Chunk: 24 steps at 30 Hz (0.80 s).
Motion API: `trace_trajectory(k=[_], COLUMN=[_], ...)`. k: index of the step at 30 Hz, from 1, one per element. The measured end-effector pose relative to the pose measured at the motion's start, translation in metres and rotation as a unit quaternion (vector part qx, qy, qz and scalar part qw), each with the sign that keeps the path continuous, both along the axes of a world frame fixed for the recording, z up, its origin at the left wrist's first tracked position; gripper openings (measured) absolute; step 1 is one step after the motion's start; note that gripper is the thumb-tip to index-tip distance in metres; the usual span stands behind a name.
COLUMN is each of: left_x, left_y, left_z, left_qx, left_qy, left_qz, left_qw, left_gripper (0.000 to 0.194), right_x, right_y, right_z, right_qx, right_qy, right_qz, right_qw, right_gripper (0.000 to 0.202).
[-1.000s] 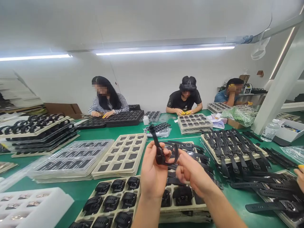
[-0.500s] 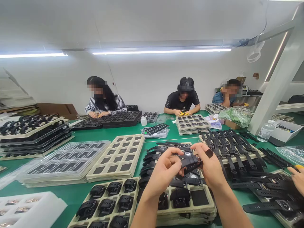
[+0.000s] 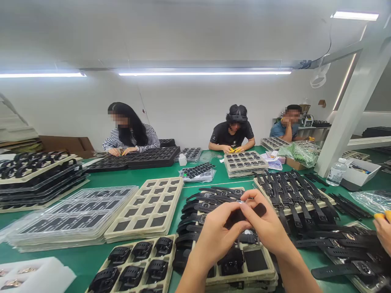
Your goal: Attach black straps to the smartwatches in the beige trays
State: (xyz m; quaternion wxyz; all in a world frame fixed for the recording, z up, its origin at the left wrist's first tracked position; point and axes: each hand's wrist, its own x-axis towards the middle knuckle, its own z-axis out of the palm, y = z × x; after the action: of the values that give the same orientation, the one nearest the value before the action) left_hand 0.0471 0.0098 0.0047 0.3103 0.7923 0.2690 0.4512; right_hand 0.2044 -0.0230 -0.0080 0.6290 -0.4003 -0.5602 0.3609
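While both hands [image 3: 241, 228] pinch it, the black watch [image 3: 236, 219] sits mostly hidden.

Both hands, left [image 3: 220, 234] and right [image 3: 265, 225], meet above a tray of watch cases [image 3: 146, 264] near the worktop [image 3: 91, 254] edge. A stack of empty trays [image 3: 146, 209] lies behind it to the left; strapped watches [image 3: 293, 191] lie to the right.

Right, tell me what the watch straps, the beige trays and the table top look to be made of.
Watch straps: probably silicone or rubber, matte black; they curve limply over the tray edge.
Beige trays: likely thin moulded plastic with a flocked, dull finish; pockets are formed in.
Table top: seemingly a green rubber or vinyl mat, smooth with faint sheen.
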Motion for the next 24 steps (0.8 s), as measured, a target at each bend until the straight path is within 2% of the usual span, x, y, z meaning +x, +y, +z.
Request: trace_trajectory(k=[4,8,12,18,24], left_x=[0.001,0.001,0.003,0.01,0.015], left_y=[0.001,0.003,0.003,-0.004,-0.002], left_z=[0.0,-0.002,-0.003,-0.001,-0.005], left_qx=[0.008,-0.021,-0.056,-0.06,-0.055], left_qy=[-0.012,-0.017,-0.024,-0.011,-0.026], left_qz=[0.021,0.045,0.056,-0.006,0.037], left_qw=[1.0,0.999,0.997,0.998,0.997], left_gripper=[0.022,0.022,0.023,0.025,0.02], right_x=[0.0,0.0,0.001,0.004,0.002], right_y=[0.0,0.007,0.012,0.013,0.014], right_z=[-0.001,-0.002,-0.004,0.001,0.003], right_qx=[0.033,0.022,-0.024,-0.042,-0.021], right_qy=[0.007,0.085,0.125,0.097,0.088], right_qz=[-0.046,-0.081,-0.067,-0.031,-0.064], right_qw=[0.998,0.993,0.99,0.994,0.994], right_gripper=[0.022,0.027,0.034,0.035,0.038])
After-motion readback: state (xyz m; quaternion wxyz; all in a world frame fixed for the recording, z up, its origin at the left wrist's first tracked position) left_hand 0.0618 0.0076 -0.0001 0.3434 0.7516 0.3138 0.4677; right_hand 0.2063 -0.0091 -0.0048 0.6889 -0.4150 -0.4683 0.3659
